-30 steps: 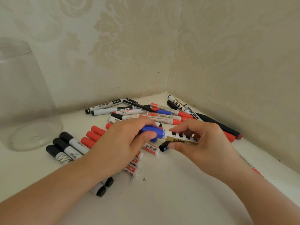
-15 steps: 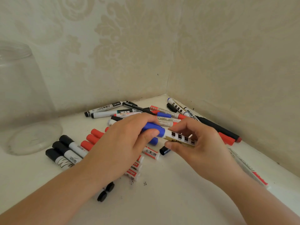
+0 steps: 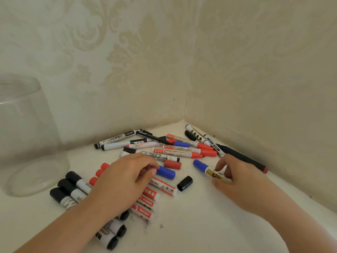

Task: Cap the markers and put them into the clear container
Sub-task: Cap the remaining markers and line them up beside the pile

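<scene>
My right hand grips a blue-capped marker with a gold and white barrel, held low over the table with its cap pointing left. My left hand rests over the marker pile with its fingertips on a loose blue cap lying on the table. A loose black cap and a loose red cap lie between my hands. The clear container stands at the far left, with no markers visible in it.
Several black, red and blue markers lie scattered toward the corner, and more lie under my left arm. Two patterned walls meet behind the pile. A long black marker lies along the right wall.
My hands have pulled apart. The right hand carried the blue-capped marker to the right, and the left hand dropped onto the loose blue cap on the table.
</scene>
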`<state>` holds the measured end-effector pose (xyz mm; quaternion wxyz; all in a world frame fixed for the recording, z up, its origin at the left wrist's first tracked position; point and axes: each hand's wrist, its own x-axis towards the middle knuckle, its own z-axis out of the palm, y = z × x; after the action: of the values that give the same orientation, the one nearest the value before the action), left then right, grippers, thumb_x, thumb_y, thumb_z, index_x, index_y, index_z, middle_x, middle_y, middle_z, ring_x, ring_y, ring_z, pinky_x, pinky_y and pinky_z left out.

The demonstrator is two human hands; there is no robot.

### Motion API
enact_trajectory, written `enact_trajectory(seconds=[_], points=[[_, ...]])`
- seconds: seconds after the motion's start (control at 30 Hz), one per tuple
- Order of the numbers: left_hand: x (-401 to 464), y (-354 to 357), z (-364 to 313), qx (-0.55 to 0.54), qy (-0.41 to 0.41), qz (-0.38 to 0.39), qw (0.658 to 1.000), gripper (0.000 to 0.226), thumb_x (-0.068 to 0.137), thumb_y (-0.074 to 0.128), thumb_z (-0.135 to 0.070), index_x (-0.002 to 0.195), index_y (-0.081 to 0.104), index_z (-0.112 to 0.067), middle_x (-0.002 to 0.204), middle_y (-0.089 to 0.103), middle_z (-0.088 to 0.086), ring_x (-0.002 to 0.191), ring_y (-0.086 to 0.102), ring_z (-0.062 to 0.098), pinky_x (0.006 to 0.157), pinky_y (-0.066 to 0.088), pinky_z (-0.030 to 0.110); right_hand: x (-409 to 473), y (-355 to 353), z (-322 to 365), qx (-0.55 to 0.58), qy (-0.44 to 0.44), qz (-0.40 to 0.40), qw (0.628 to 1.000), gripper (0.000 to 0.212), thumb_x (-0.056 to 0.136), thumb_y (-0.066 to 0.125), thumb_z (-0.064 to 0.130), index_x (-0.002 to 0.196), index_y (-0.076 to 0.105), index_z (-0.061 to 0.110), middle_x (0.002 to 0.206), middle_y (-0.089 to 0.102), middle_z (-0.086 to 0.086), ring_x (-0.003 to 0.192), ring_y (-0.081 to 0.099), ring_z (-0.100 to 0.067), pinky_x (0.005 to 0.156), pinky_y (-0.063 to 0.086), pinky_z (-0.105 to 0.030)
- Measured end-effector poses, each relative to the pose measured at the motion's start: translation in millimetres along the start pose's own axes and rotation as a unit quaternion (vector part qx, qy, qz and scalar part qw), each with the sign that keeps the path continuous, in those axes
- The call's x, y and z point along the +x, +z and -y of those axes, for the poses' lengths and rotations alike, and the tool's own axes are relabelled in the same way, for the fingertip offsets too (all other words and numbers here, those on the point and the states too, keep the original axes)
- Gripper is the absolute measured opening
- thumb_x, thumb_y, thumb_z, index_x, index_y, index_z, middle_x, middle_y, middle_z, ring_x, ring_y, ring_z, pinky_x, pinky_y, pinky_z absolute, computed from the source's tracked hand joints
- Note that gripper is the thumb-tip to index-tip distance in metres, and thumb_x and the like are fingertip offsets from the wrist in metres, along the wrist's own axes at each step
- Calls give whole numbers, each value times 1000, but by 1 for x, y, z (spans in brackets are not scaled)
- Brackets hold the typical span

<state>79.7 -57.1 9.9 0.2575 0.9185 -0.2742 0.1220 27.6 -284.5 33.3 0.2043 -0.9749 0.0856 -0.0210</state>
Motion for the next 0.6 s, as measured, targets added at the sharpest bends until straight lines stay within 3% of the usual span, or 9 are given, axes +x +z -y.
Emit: enact_trajectory(seconds=[0.17,0.23,0.33,0.43,0.6], points=[[1,6,7,-1,15,24,1000,19,89,45,-37,104,55,-43,94,45,-34,92,41,-13,73,34,8,-6,9,18,-52,-5,65,997,27,83,53,49,99,44,29,88,52,9,80,51,-10,59,38,-20],[3,7,6,-10,24,32,999,20,90,42,-38,105,53,-44,99,47,-33,96,39,-15,76,33,8,-8,12,24,-92,-37,14,995,33,84,52,50,108,44,28,101,52,7,95,47,-13,71,40,-23],[4,7,4,-23,31,28,999,18,89,42,-37,101,51,-47,102,51,-29,98,39,-14,80,34,11,-12,21,30,-124,-162,-73,976,39,90,47,34,128,37,28,126,43,3,117,36,-19,96,34,-29],[4,9,3,-11,55,18,998,17,88,43,-38,98,49,-49,100,52,-29,97,41,-12,78,34,11,-12,32,37,-147,-241,-68,957,40,93,43,22,132,38,25,129,39,-2,116,31,-23,96,30,-34],[3,11,-3,3,77,-10,997,27,86,44,-42,112,50,-47,91,43,-38,97,42,-12,68,36,11,-1,37,32,-124,-273,-94,949,28,94,44,24,120,54,23,117,53,-2,108,40,-21,87,31,-30]])
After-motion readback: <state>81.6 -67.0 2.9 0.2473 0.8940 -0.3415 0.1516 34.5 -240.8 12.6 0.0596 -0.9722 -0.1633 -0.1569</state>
